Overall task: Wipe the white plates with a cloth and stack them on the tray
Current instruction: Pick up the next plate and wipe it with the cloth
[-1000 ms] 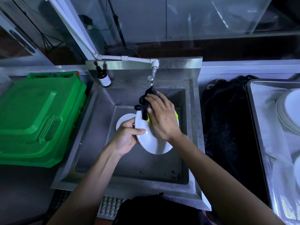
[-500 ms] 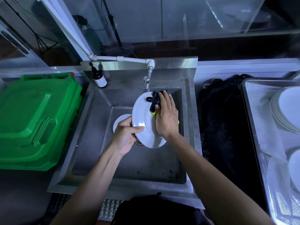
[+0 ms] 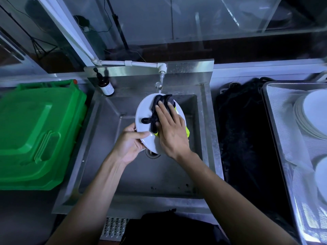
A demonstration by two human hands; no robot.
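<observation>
Right hand (image 3: 172,129) flat, fingers straight, pressing dark cloth (image 3: 160,107) onto white plate (image 3: 144,119). Left hand (image 3: 130,141) grips plate's lower rim, thumb on top. Plate tilted above sink (image 3: 123,174), under tap (image 3: 160,82). Bottle (image 3: 106,86) label unreadable. Stacked plates (image 3: 311,114) on tray (image 3: 276,131), right. Forearms converge.

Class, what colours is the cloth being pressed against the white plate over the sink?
Mostly black, with bright yellow-green showing beneath the right hand; the crumpled wiping cloth shows best in the head view.

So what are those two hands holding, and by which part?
The left hand grips the white plate by its lower rim; the right hand presses the cloth flat against the plate's face.
</observation>
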